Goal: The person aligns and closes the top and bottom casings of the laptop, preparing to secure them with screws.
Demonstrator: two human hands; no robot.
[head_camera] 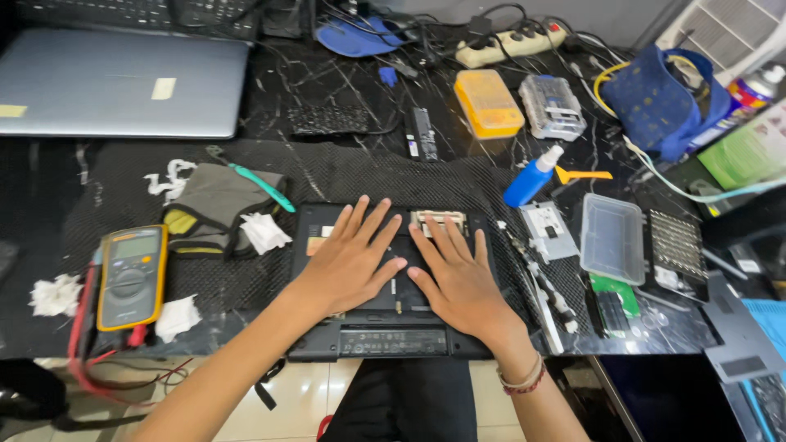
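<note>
Both hands are laid flat, palms down, on an opened laptop base point(385, 327) lying upside down at the middle of the desk's near edge, on a black mesh mat point(344, 176). Left hand point(348, 262): grip wide, fingers spread, nothing held, pressed on the left half of the base. Right hand point(460, 282): grip wide too, fingers spread, nothing held, pressed on the right half; fingertips are seen just below a small metal bracket point(440, 218) at the base's far edge. The thumbs are nearly touching at the centre. A bracelet point(522, 381) is worn on the right wrist. A yellow multimeter point(131, 277) with red leads is placed near the desk's left near corner, white tissue scraps point(56, 295) around it. A grey cloth point(214, 209) with a teal tool point(264, 187) on top is found just left of the base. A closed grey laptop point(119, 82) is set at the far left corner. A blue spray bottle point(532, 178), a clear plastic box point(612, 237) and a key panel point(676, 243) are lined up right of the base. A yellow case point(489, 102) and a power strip point(512, 45) are seen along the far edge.
</note>
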